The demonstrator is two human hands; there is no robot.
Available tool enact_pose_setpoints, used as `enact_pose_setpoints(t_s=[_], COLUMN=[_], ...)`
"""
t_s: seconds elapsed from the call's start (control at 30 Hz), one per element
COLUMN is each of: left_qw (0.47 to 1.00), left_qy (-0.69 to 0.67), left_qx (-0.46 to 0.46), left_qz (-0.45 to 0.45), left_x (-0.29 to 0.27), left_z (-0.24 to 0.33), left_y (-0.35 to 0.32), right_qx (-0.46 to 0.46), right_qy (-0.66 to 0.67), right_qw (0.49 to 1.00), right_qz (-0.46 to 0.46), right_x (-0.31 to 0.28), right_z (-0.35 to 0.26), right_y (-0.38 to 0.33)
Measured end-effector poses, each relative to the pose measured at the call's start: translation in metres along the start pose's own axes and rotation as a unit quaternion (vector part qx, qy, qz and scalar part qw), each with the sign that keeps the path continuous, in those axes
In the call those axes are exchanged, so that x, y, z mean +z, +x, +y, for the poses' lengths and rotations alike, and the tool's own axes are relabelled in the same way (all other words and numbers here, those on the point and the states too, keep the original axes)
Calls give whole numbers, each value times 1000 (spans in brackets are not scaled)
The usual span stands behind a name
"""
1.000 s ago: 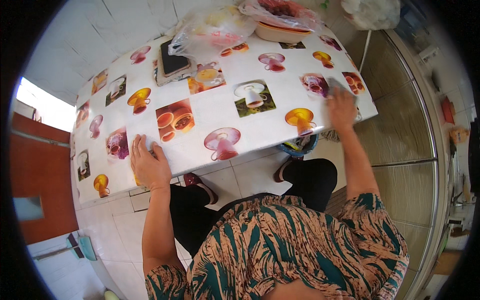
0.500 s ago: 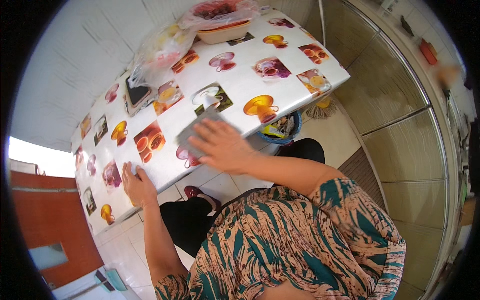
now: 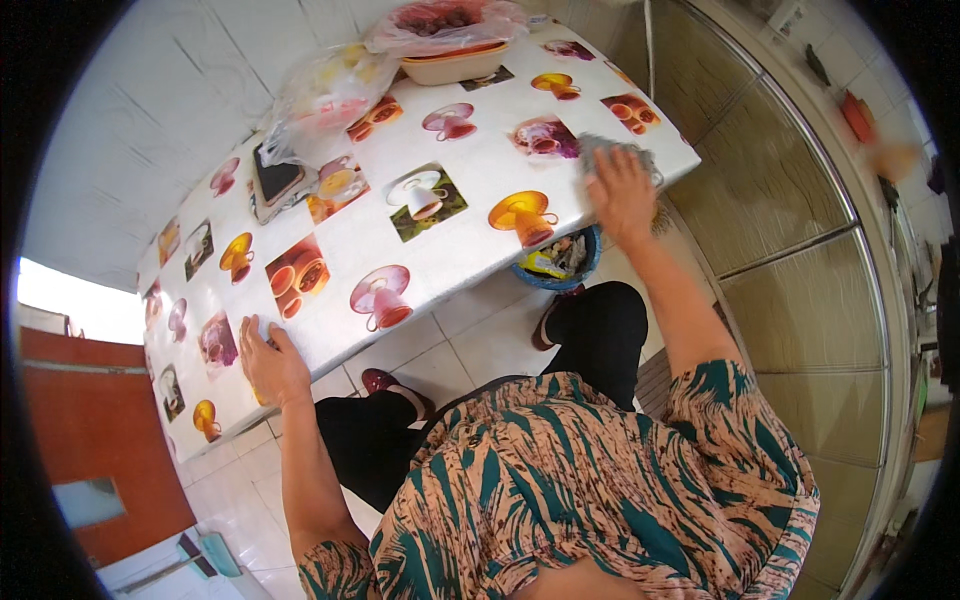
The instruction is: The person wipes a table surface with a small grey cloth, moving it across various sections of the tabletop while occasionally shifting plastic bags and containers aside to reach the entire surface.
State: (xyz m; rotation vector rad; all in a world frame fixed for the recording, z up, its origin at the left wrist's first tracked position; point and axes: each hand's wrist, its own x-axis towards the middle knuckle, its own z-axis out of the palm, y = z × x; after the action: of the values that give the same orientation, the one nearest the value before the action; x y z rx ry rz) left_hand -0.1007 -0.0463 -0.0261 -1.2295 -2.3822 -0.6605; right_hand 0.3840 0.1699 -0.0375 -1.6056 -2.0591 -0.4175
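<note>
A white tablecloth [image 3: 345,318] printed with cups and saucers covers the table. Near its right end, my right hand [image 3: 625,195] presses a grey cloth [image 3: 603,152] flat against the surface, with the palm over it and the fingers forward. Part of that cloth is hidden under the hand, and both are slightly blurred. My left hand [image 3: 273,365] rests at the table's front edge, fingers stretched out on the top and holding nothing.
Toward the back stand a clear plastic bag [image 3: 325,100], a cream tub [image 3: 455,67] with a bag of dark red items on it, and a dark phone-like device [image 3: 278,180]. Below the front edge is a blue bin [image 3: 598,262]. Glazed cabinet doors [image 3: 800,310] line the right side.
My right hand has slid with the grey cloth from the table's middle front to its right end, uncovering a printed pink cup. My left hand stays at the front edge.
</note>
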Motion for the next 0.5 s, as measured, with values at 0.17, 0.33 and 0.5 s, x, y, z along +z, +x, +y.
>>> enact_pose_setpoints(t_s=[0.17,0.33,0.5], left_qw=[1000,1000,1000], left_qy=[7,-13,-13], left_qx=[2,-10,-2], left_qz=[6,4,5], left_x=[0,-4,-9], left_z=[-1,1,4], left_y=[0,1,2], right_qx=[-211,-333,-388], right_qy=[168,289,330], right_qw=[962,887,847], right_qz=[-35,-137,-154], right_x=[-39,-51,-29], right_z=[-150,-272,-300], right_y=[-36,-55,-33])
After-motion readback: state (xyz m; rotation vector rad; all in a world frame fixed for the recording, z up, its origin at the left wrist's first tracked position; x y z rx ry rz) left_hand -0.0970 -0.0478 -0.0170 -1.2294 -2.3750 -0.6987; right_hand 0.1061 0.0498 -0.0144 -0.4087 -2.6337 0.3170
